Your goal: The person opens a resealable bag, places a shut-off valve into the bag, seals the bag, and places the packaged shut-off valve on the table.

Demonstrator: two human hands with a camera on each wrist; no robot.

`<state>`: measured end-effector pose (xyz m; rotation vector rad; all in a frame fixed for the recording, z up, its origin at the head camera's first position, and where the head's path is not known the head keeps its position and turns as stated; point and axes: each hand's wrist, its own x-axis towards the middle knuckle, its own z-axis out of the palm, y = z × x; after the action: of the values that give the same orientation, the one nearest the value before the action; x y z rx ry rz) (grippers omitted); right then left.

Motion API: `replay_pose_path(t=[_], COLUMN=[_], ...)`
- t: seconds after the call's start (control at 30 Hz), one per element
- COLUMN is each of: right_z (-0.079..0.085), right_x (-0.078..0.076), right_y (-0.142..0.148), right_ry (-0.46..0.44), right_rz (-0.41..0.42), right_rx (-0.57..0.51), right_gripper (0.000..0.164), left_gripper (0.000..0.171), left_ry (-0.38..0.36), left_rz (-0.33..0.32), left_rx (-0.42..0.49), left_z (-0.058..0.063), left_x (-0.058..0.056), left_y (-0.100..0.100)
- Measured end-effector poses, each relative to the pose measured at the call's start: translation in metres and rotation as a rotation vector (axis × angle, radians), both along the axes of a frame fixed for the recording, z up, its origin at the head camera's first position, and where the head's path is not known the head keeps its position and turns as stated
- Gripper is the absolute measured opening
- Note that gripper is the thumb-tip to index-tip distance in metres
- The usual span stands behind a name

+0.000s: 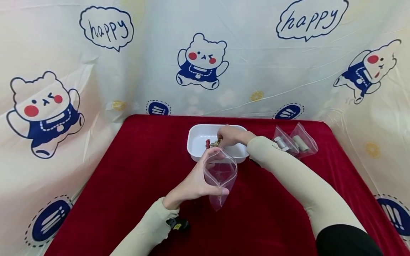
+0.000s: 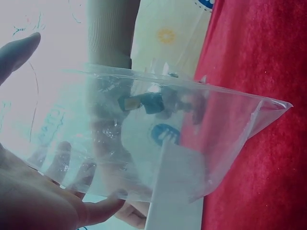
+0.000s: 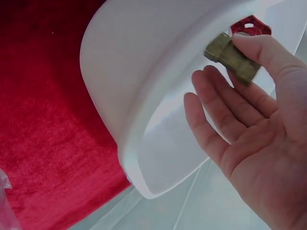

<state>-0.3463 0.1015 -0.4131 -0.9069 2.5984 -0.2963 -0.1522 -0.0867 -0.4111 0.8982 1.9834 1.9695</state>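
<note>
My right hand [image 1: 235, 136] pinches a brass valve with a red handwheel [image 3: 232, 57] between thumb and fingers. It holds the valve over the white plastic basin [image 3: 120, 62], near the rim. Nearer to me, my left hand [image 1: 192, 181] holds a clear zip bag [image 1: 221, 172] with its mouth spread, the thumb on the near side and fingers on the far side. Nothing shows inside this bag [image 2: 230, 124] in the head view. The left wrist view looks through the plastic at the right sleeve and the basin's white wall.
Two clear bags lie right of the basin, partly behind the right forearm: one holds a silvery metal fitting [image 1: 282, 143], the other a greyish cylinder [image 1: 300, 143]. Red cloth [image 1: 144, 160] covers the table. Printed curtains [image 1: 246, 71] enclose it at the back and sides.
</note>
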Motion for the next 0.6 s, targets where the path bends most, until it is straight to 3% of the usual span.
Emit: replay_pose_path(t=[0.3,0.6], right_z=[0.0015,0.0057], right_x=[0.0002,0.0064], right_y=[0.0007,0.0007], right_ry=[0.010,0.049], right_rz=[-0.044,-0.038], right_rx=[-0.073,-0.130], right_gripper=[0.014,0.014], left_gripper=[0.107,0.112], left_ry=[0.004,0.015], left_rz=[0.016,0.039], left_rx=[-0.019,-0.051], left_z=[0.0008,0.0001], left_x=[-0.0019,-0.0013], left_y=[0.0015,0.0035])
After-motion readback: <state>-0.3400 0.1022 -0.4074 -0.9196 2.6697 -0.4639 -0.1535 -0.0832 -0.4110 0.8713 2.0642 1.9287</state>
